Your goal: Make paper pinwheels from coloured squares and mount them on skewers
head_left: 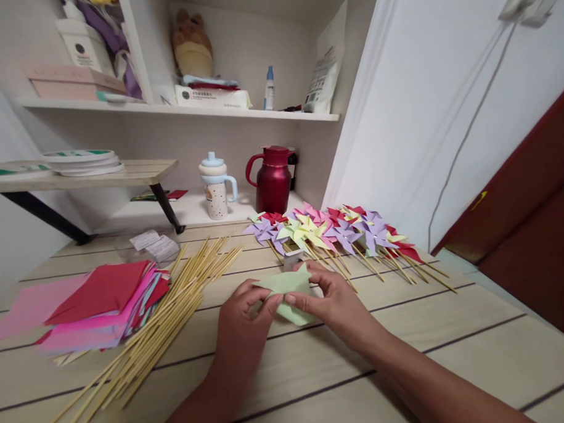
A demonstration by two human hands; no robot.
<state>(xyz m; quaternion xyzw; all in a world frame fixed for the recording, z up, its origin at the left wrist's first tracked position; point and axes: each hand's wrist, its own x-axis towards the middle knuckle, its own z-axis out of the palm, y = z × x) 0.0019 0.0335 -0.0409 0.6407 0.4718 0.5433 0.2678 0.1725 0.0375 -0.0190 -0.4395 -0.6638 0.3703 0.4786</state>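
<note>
A light green piece of paper (295,316) is held up between both hands at the middle of the table, its edges bent. My left hand (246,317) pinches its left side with thumb and fingers. From the right, my right hand (333,296) grips it, the thumb pressed near the paper's middle and the fingers behind. The two thumbs nearly meet. Just behind the hands lie paper pinwheels (313,232) on sticks, in purple, pink, red, yellow and green. Left of my left hand is a loose bundle of thin wooden sticks (168,320).
A stack of coloured paper sheets (100,298) lies at the left beside a clear round container (148,244). A small raised shelf (142,173) carries white rolls (81,162). At the back stand a cup (215,192) and a red thermos jug (272,181).
</note>
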